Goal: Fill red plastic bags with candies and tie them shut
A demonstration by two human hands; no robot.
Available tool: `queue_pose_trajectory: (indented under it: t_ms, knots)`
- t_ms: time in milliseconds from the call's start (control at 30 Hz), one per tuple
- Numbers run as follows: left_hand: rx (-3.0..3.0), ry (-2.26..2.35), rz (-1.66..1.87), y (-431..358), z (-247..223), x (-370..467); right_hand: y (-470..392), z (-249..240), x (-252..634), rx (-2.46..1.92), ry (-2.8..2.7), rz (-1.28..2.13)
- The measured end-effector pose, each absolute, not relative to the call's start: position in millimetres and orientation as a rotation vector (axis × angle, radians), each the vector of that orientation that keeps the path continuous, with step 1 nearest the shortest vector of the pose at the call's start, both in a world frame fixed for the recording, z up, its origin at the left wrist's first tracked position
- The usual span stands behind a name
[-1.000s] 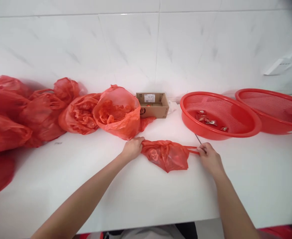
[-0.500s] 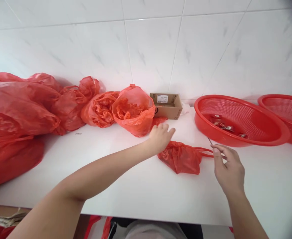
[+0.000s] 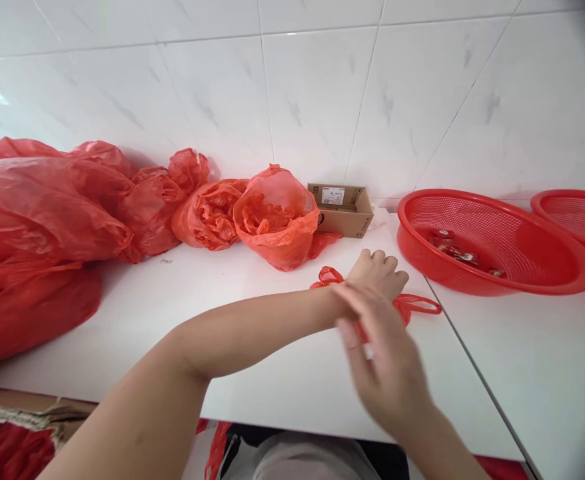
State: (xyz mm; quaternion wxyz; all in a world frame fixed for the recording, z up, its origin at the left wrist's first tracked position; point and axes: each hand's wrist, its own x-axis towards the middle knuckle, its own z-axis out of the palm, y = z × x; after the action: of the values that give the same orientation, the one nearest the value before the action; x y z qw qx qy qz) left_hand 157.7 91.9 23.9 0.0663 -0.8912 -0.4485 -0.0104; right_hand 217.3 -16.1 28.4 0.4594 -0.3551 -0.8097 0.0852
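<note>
Left hand (image 3: 380,272) is over the small red plastic bag (image 3: 401,309), back of the hand up. Its fingers point away from the body, spread a little at the knuckles; fingertips and palm side are hidden, so can't tell whether they grip the bag.

Right hand (image 3: 391,360) is crossed in front of the left wrist, motion-blurred. Fingers part-open, thumb apart from the rest, no object visible in the grasp. Can't tell if it touches the left wrist or the bag.

Small bag lies on the worktop (image 3: 282,393), near side of the front colander, mostly covered by both hands. One handle loop sticks out right toward the panel seam (image 3: 477,367); another red fold shows left of the left hand.

Front red colander (image 3: 522,233) sits right of the hands, a few small wrapped packets (image 3: 455,255) in the bottom. Second red colander (image 3: 580,212) is behind it to the right, cut by the frame edge.

Back row, by the tiled wall (image 3: 197,87): cardboard box (image 3: 346,224), open top, white label inside; just left of it an open-mouthed red bag (image 3: 282,247) with crumpled red plastic inside; further left, more full red bags (image 3: 47,207), piled up.

Lower left, below the worktop edge: cardboard carton (image 3: 17,398) with red plastic inside.
</note>
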Motion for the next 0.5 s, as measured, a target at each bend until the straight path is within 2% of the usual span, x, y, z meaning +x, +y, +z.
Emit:
queue_pose_trajectory:
  t_ms: [167, 333, 500]
  knots:
    - [-2.665, -1.273, -0.027, 90.6, 25.0, 162.5, -49.6, 28.1, 166.9, -0.601, -2.158, 0.277]
    - [-2.642, -1.264, -0.017, 95.7, 21.0, 158.5, -60.8, 29.5, 162.3, -0.279, -2.000, 0.425]
    - [-2.628, -1.286, -0.002, 100.5, 14.4, 156.9, -47.3, 38.5, 168.7, -0.538, -2.019, 0.453]
